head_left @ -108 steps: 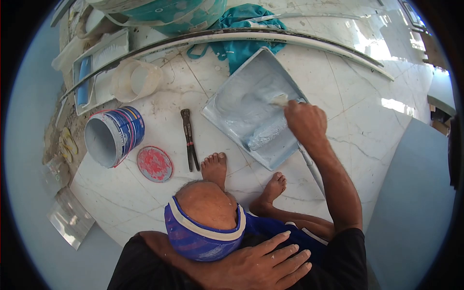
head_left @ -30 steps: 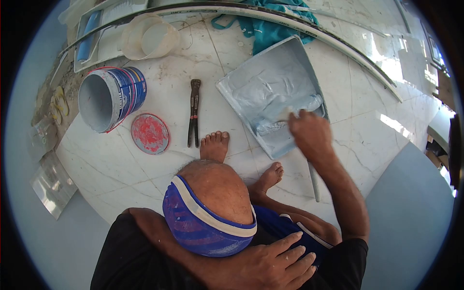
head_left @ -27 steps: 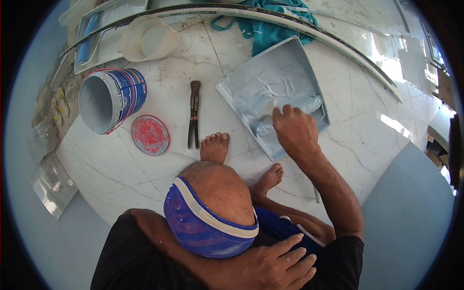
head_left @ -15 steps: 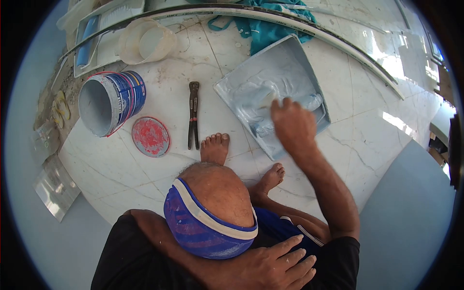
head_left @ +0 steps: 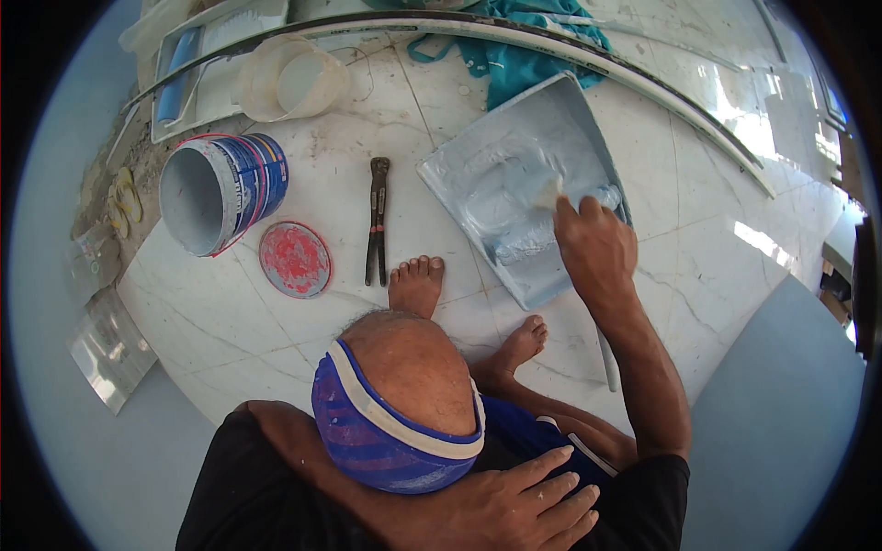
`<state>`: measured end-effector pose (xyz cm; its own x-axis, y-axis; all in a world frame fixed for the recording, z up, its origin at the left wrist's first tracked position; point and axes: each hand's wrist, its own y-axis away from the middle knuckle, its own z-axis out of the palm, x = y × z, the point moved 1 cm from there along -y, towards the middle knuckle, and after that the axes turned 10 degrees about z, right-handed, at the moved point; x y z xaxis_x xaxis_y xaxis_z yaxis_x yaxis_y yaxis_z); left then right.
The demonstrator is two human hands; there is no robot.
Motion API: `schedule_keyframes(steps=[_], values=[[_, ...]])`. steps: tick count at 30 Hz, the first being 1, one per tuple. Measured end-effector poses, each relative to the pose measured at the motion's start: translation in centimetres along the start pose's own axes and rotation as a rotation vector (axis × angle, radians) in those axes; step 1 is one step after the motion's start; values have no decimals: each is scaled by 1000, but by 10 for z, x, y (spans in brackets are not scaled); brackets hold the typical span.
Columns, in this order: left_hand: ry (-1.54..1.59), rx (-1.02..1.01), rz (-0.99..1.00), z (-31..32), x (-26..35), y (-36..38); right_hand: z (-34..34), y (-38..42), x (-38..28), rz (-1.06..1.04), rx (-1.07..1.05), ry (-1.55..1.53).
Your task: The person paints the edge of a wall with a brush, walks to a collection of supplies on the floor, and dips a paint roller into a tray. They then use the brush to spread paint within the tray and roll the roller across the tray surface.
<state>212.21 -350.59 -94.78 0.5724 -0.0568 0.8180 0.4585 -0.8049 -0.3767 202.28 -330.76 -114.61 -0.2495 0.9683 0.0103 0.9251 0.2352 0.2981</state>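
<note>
My right hand (head_left: 597, 248) is closed around a paintbrush (head_left: 549, 194), whose pale tip is over the paint tray (head_left: 571, 101). Wet light grey-blue paint (head_left: 501, 179) coats the tray's bottom in thick swirls. Within the tray, near my fingers, is a paint-covered roller (head_left: 528, 243); a thin grey handle (head_left: 608, 360) shows below my forearm. My left hand (head_left: 524, 505) lies across my lap by the dark sleeve, fingers outstretched and holding nothing.
Left of my feet are long-handled cutters (head_left: 378, 220), a paint-smeared lid (head_left: 295, 260) and a tipped paint bucket (head_left: 266, 184). Behind them are a translucent tub (head_left: 331, 83) and a tray with a blue roller (head_left: 176, 78). A long strip (head_left: 680, 106) crosses in front of a teal cloth (head_left: 524, 69).
My right hand has shifted right with the paintbrush across the tray. The grey handle now shows below my forearm. My left hand has stayed in place.
</note>
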Motion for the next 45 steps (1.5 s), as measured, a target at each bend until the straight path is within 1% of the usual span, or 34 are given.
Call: schedule_keyframes(steps=[1,2,3,5,7,9,10,11,13,14,15,17,18,19,21,22,23,25,26,27,29,31,33,34,36,37,38,40,42,45], values=[[-3,3,-3,2,0,1,-2,7,3,5,-75,25],[-10,13,5,4,0,2,6,16,1,-44,-43,24],[-15,21,20,6,-1,1,11,18,-3,-34,-46,29],[7,-4,50,6,-1,-2,16,15,-25,-112,-10,-98],[13,-30,67,9,-1,-3,14,-2,-26,-77,-4,-113],[79,34,-4,12,2,0,15,-13,-15,36,72,-63],[75,30,-6,8,1,0,15,-13,-7,65,70,-51],[32,-3,12,4,0,0,15,-12,-7,61,74,-52],[-7,-30,35,0,-3,-2,12,-4,-5,85,-49,-42],[45,-61,34,0,-3,-4,13,-4,-11,49,-74,-98],[96,-96,39,1,-3,-5,14,-7,-15,64,-79,-92],[70,-72,53,7,-1,-6,16,-21,-20,27,-35,-107],[38,-40,46,9,0,-5,16,-25,-15,83,12,-66],[34,-38,37,7,-1,-4,15,-24,-12,74,12,-70],[-15,-36,48,2,-4,-2,13,-22,-7,159,-94,-67],[-15,-36,48,1,-6,-2,14,-18,-13,100,-65,-48],[4,-53,63,0,-7,-3,14,-17,-17,114,-70,-46],[28,-76,98,2,-7,-5,12,-22,-26,12,-49,-135],[66,-54,79,5,-6,-5,16,-28,-23,42,-3,-132],[100,-29,52,7,-6,-4,17,-31,-18,40,0,-132],[128,-36,37,1,-8,-2,18,-34,-5,183,-33,-79],[166,-47,44,-3,-9,-2,18,-27,-11,192,-48,-61],[175,-122,28,-4,-8,-6,21,-21,-25,23,-12,-132],[229,-133,26,-6,-9,-8,22,-24,-26,56,-7,-119],[196,-152,64,-8,-11,-9,24,-40,-24,106,64,-193],[160,-155,64,-10,-11,-8,25,-38,-19,118,73,-194],[226,-147,31,-16,-11,-10,27,-35,-11,160,60,-180],[229,-157,26,-19,-14,-7,29,-32,-11,207,59,-170],[252,-171,26,-18,-14,-7,30,-20,-23,50,8,-197],[237,-210,79,-18,-16,-11,28,-35,-25,78,50,-230]])
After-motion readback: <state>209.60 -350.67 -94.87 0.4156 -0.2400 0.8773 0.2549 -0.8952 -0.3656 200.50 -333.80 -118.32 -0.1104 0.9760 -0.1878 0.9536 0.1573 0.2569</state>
